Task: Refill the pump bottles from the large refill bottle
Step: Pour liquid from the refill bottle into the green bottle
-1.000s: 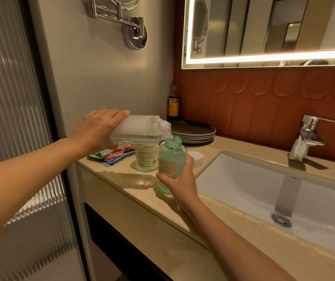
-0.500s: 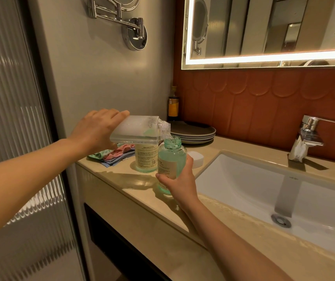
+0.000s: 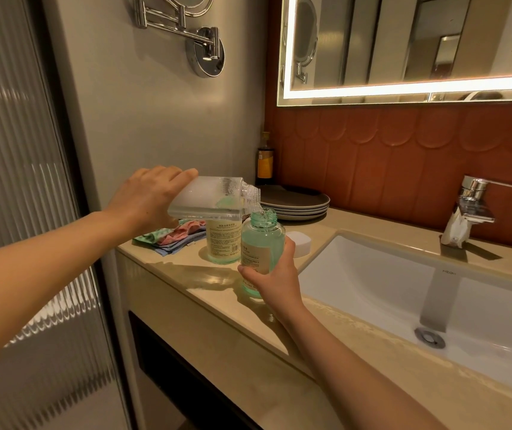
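My left hand (image 3: 146,197) grips the base of a clear refill bottle (image 3: 211,198), tipped on its side with its threaded neck over the mouth of a small green bottle (image 3: 260,243). That bottle has no pump on it, is nearly full of green liquid, and my right hand (image 3: 274,280) holds it round the lower part, just above the counter (image 3: 186,274). A second labelled bottle (image 3: 222,242) stands on the counter behind, partly hidden by the refill bottle.
Folded cloths (image 3: 174,237) lie at the counter's left end. A white cap (image 3: 299,242) sits by the sink (image 3: 372,283). Stacked dark plates (image 3: 295,201) and a dark bottle (image 3: 265,159) stand at the back wall. The tap (image 3: 471,206) is to the right.
The refill bottle has stayed tipped over the small bottle's mouth. Both hands have barely moved.
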`<control>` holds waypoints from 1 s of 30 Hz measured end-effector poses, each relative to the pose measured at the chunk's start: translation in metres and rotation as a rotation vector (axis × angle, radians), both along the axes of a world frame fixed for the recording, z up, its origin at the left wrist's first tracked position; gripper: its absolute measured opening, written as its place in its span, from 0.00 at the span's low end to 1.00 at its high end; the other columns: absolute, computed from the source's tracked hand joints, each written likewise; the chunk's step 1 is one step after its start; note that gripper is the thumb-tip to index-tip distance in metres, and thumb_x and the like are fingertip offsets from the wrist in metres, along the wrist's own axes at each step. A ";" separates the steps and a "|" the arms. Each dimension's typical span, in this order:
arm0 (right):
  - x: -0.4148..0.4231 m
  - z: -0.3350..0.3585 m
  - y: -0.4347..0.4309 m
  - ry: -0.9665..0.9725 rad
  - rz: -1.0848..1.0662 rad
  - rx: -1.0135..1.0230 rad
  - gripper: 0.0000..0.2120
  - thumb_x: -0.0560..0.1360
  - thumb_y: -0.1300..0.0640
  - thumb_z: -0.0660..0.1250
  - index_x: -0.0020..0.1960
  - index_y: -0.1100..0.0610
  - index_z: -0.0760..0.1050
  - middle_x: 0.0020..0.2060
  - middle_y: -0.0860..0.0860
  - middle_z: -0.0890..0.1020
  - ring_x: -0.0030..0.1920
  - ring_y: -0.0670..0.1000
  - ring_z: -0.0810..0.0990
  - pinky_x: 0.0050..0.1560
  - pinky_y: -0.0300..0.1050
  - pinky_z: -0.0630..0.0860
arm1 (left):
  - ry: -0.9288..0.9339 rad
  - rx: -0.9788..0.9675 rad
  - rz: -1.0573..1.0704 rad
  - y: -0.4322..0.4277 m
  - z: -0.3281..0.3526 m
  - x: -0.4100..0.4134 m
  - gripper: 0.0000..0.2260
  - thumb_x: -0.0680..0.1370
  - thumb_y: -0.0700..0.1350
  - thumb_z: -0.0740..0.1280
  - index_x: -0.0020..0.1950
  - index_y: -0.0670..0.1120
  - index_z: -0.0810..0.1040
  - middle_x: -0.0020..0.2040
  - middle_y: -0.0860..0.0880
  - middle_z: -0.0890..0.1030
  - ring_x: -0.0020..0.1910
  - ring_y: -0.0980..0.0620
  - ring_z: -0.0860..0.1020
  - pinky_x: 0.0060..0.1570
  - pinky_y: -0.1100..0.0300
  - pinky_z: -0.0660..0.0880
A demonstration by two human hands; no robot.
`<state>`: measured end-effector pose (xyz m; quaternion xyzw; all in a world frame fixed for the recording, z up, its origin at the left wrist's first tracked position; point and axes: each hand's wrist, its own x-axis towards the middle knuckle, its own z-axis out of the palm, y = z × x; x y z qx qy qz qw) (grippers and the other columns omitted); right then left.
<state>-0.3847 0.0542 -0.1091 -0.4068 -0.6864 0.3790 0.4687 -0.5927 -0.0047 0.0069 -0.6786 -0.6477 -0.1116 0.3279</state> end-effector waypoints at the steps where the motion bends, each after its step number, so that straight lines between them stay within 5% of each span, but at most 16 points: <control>1: 0.000 -0.001 0.000 0.001 0.000 0.001 0.42 0.67 0.56 0.76 0.71 0.49 0.52 0.68 0.49 0.67 0.67 0.50 0.67 0.63 0.49 0.73 | -0.002 0.000 0.000 0.000 0.000 0.000 0.40 0.64 0.45 0.79 0.71 0.43 0.64 0.64 0.41 0.74 0.60 0.40 0.73 0.58 0.45 0.69; 30: 0.000 -0.004 0.003 0.018 -0.003 0.018 0.42 0.67 0.56 0.76 0.71 0.49 0.53 0.66 0.48 0.68 0.66 0.49 0.68 0.60 0.45 0.73 | 0.009 -0.012 0.012 0.002 0.001 -0.001 0.41 0.64 0.45 0.79 0.72 0.44 0.63 0.64 0.41 0.73 0.61 0.40 0.72 0.60 0.46 0.68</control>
